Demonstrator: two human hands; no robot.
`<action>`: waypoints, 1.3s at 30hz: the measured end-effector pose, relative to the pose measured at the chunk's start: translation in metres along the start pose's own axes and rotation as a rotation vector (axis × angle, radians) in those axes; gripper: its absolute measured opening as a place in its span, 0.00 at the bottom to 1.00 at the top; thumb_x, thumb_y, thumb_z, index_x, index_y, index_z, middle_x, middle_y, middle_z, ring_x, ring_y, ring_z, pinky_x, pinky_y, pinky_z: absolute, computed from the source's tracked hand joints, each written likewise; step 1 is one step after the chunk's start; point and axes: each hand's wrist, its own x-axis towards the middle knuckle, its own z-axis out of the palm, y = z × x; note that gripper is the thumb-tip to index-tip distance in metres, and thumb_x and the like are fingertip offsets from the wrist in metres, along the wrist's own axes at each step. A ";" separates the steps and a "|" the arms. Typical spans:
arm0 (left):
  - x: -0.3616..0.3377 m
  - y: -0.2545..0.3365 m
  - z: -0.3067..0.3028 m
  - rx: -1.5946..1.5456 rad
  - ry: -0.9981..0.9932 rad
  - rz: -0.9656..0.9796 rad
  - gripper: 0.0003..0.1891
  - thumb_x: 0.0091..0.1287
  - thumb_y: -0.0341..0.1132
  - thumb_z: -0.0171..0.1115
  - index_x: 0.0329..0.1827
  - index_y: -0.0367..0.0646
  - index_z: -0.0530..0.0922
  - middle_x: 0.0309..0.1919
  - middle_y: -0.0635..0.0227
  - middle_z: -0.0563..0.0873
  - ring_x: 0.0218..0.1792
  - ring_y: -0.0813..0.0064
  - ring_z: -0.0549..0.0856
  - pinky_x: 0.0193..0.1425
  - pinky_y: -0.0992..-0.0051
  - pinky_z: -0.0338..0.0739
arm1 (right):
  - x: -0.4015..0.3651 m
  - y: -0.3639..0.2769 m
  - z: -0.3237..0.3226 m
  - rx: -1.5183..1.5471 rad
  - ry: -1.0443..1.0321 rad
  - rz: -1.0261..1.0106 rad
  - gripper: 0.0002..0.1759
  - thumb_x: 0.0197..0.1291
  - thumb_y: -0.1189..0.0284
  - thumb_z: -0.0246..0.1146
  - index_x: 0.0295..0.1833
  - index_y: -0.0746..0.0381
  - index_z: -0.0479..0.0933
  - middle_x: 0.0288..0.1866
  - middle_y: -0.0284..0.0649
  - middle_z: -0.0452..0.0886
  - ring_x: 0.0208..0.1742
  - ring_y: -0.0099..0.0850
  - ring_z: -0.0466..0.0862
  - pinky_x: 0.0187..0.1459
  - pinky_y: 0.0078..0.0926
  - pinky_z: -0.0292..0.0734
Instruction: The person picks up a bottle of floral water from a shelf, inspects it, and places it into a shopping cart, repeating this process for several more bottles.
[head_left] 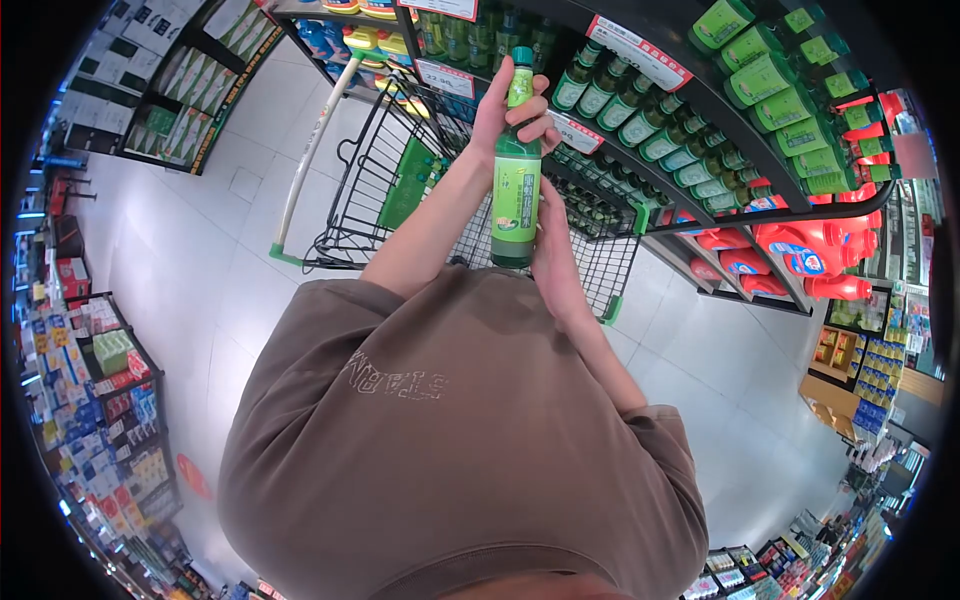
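A green glass bottle of floral water (516, 205) with a dark green cap and a light green label stands nearly upright in front of my chest, label towards me. My left hand (512, 115) is wrapped round its neck, fingers closed across the front. Lower down, my right hand (556, 245) holds the bottle's right side, with most of its fingers hidden behind the glass. Beyond the bottle is a wire shopping cart (345, 215) with green corner pieces; some small green items lie inside it.
Rows of similar green bottles (640, 125) fill the dark shelf ahead, under price tags (640, 52). Red detergent jugs (800, 245) sit at the right. The cart's long handle (305, 165) is to the left. Stocked shelves (110, 385) line the far left, across a tiled floor (225, 230).
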 end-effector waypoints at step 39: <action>0.182 -0.023 0.166 1.956 0.280 0.252 0.16 0.70 0.41 0.56 0.55 0.42 0.74 0.47 0.69 0.81 0.47 0.79 0.81 0.45 0.78 0.80 | -0.011 0.028 -0.090 -0.492 0.474 -0.294 0.39 0.54 0.72 0.69 0.69 0.62 0.56 0.66 0.44 0.61 0.64 0.36 0.70 0.55 0.31 0.75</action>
